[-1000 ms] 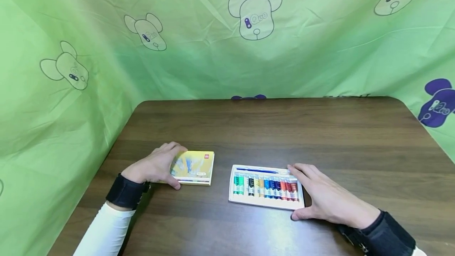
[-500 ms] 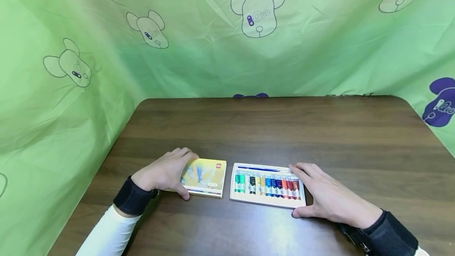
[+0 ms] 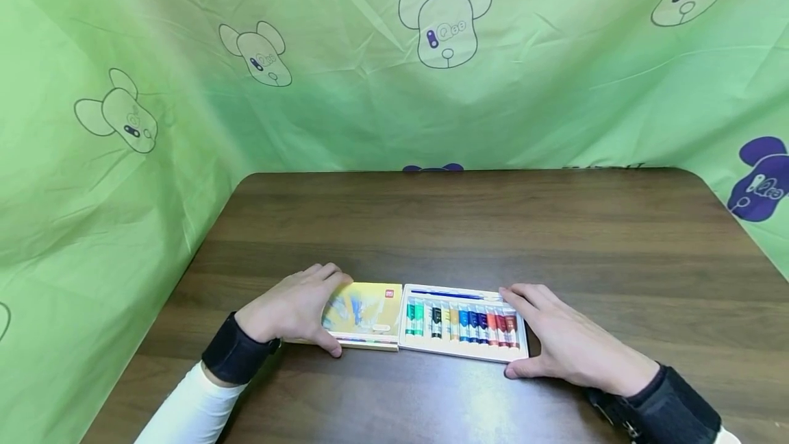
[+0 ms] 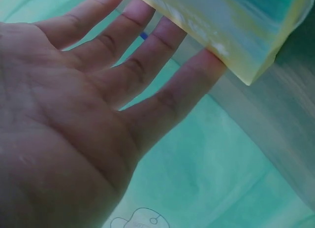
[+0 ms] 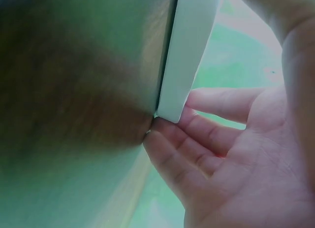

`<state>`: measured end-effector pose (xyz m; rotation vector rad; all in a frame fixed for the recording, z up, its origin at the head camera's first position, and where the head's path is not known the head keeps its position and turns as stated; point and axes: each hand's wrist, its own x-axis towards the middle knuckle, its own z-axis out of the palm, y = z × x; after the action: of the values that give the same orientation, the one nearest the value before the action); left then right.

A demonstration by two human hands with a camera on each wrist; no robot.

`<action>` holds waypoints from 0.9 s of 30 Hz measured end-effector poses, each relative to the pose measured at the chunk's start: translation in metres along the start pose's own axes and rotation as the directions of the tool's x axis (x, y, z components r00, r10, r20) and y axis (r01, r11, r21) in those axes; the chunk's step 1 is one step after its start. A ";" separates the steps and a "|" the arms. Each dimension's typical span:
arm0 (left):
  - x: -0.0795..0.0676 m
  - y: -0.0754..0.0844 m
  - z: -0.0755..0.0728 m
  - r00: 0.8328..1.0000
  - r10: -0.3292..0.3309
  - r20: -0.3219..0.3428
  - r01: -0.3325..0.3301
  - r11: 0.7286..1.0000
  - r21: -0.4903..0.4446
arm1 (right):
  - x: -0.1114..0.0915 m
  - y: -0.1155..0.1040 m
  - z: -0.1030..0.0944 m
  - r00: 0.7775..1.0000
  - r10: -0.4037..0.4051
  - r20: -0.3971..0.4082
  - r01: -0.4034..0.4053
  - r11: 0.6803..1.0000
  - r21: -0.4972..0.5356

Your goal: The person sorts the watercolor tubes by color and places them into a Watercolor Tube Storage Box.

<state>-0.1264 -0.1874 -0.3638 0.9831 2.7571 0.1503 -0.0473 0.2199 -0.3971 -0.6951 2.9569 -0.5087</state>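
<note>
A flat yellow cardboard box (image 3: 366,310) with a painted picture lies on the table. My left hand (image 3: 298,310) grips its left end, thumb on the near side and fingers at the far side. In the left wrist view the fingertips touch the edge of the yellow box (image 4: 251,36). To its right lies a white paint tray (image 3: 462,350), which holds a row of coloured paint tubes (image 3: 472,327) and a blue-handled paintbrush (image 3: 444,294). My right hand (image 3: 570,344) spans the tray's right end between thumb and fingers. The box's right edge meets the tray's left edge.
A brown wood-grain table (image 3: 468,225) spreads around both items. Green cloth (image 3: 345,108) printed with bear heads hangs behind the table and along its left side. Each wrist wears a black strap (image 3: 240,351).
My left hand has slid the yellow box to the right and slightly nearer, bringing it up against the paint tray. My right hand and the tray have stayed in place.
</note>
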 end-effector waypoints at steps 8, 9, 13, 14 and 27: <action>-0.002 0.002 -0.001 1.000 -0.016 0.010 0.016 0.999 0.028 | 0.000 0.000 0.002 1.000 -0.019 -0.019 0.019 1.000 -0.010; -0.002 0.002 -0.001 1.000 -0.017 0.009 0.017 0.999 0.033 | 0.000 0.001 0.002 1.000 -0.021 -0.022 0.020 1.000 -0.012; -0.002 0.003 -0.001 1.000 -0.022 0.000 0.022 0.998 0.052 | 0.002 0.001 0.002 0.999 -0.026 -0.031 0.026 1.000 -0.017; -0.002 0.003 -0.001 1.000 -0.023 -0.001 0.023 0.998 0.055 | 0.002 0.001 0.002 0.999 -0.025 -0.032 0.025 1.000 -0.018; -0.001 0.003 -0.001 1.000 -0.030 0.005 0.030 0.998 0.062 | 0.004 0.000 0.002 0.996 -0.048 -0.077 0.048 0.999 -0.014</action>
<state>-0.1242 -0.1856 -0.3620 0.9548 2.7853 0.0571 -0.0507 0.2180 -0.3986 -0.7666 3.0237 -0.5335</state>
